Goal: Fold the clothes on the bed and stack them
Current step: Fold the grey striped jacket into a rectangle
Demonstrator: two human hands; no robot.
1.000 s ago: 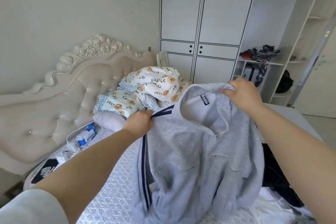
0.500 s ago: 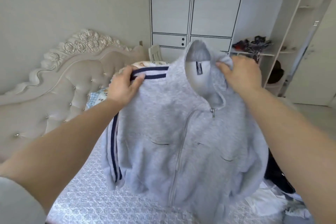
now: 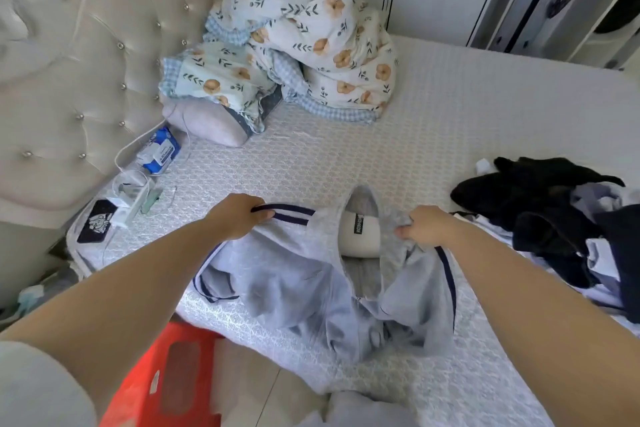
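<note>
The light grey fleece zip jacket with navy stripes (image 3: 311,284) lies crumpled on the white quilted bed (image 3: 450,121), its shoulders pinched by the left hand (image 3: 239,218) and right hand (image 3: 427,225). A pile of dark clothes (image 3: 547,204) lies just beside.

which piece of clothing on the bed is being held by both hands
The grey zip jacket with navy stripes, gripped at its shoulders; the dark clothes pile on the right lies untouched.
</note>
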